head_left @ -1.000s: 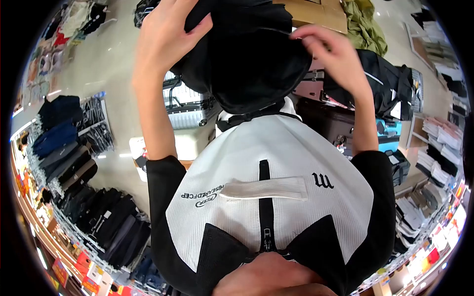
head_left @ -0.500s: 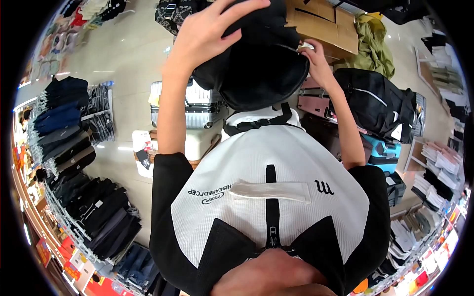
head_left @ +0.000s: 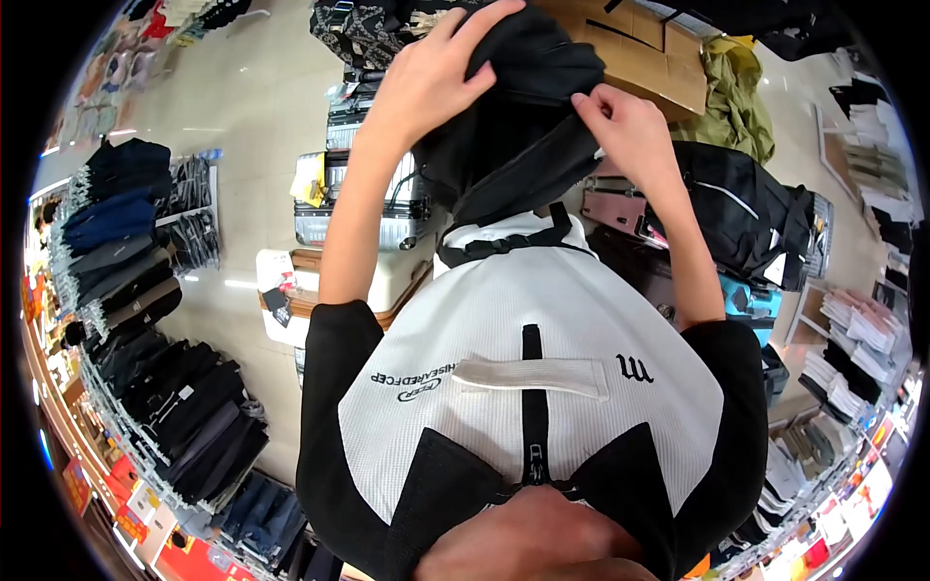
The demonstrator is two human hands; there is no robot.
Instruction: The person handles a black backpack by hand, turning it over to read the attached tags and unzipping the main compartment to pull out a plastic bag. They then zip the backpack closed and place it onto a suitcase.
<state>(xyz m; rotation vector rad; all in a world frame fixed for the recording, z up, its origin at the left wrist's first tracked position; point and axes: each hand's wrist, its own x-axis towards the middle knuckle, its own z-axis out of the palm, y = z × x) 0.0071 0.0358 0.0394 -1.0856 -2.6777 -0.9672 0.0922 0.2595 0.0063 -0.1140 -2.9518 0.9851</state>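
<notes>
1. Black bag [head_left: 531, 169]: upper middle of view, out in front of my white-and-black shirt [head_left: 465, 320], between my two hands.
2. Left hand [head_left: 423, 89]: laid over the bag's upper left, fingers spread, thumb apart, fabric between. Can't tell if it's clamped.
3. Right hand [head_left: 628, 131]: thumb and fingers pinched on the bag's right edge.
4. Handling, my guess: light, soft, floppy; folds under my fingers, won't hold shape alone. Matte cloth, so probably not slippery. Not fragile.
5. Best hold, I'd say: the edge of the opening, one hand each side; a mid-panel grip would likely just bunch it.
6. Looks: all black, plain, creased on top, lower panel slanting towards me, dark gap above it. Inside too dark to read.
7. Around it: cardboard box [head_left: 635, 58] just beyond, silver suitcase [head_left: 318, 229] lower left.
</notes>
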